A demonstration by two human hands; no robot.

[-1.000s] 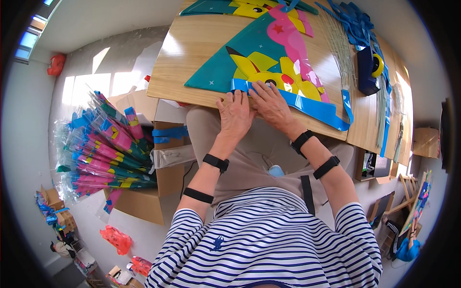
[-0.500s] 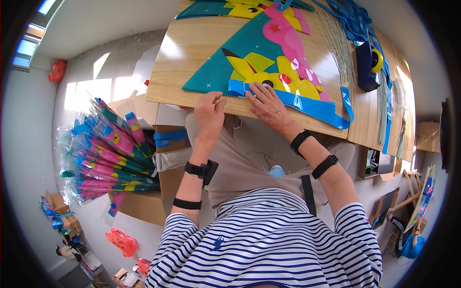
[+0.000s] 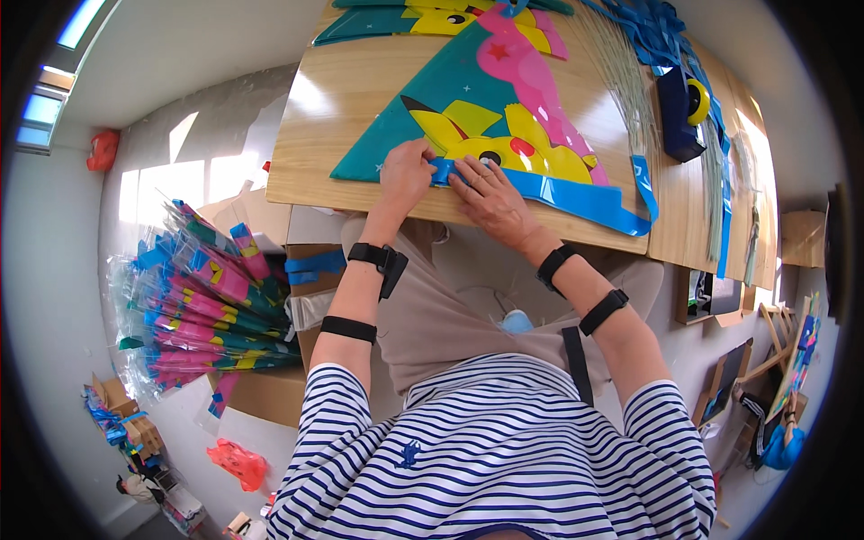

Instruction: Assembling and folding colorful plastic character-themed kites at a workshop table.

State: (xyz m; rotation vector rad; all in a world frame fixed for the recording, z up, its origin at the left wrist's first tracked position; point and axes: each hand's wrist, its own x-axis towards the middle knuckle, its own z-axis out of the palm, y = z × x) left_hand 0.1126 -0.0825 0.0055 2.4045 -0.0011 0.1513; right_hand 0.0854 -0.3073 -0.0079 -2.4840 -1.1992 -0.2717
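Observation:
A triangular kite sail (image 3: 459,108) of thin plastic, teal, pink and yellow with a cartoon animal, lies on the wooden table. Along its near edge runs a blue plastic strip (image 3: 576,196), whose loose end curls up on the right. My right hand (image 3: 493,200) presses on the strip with fingers stretched out and flat. Beside it, my left hand (image 3: 407,180) is closed at the strip's left end, over the sail's near edge. Whatever sits between its fingertips is hidden.
At the table's right lie thin sticks (image 3: 630,99), a heap of blue strips (image 3: 650,40) and a dark blue tape dispenser (image 3: 679,115). More folded sails (image 3: 369,27) lie at the back. A cardboard box (image 3: 261,391) full of wrapped kites (image 3: 216,315) stands left.
My left hand has moved up and right from the table edge onto the strip's left end. My right hand stays flat on the strip, its fingers shifted slightly left.

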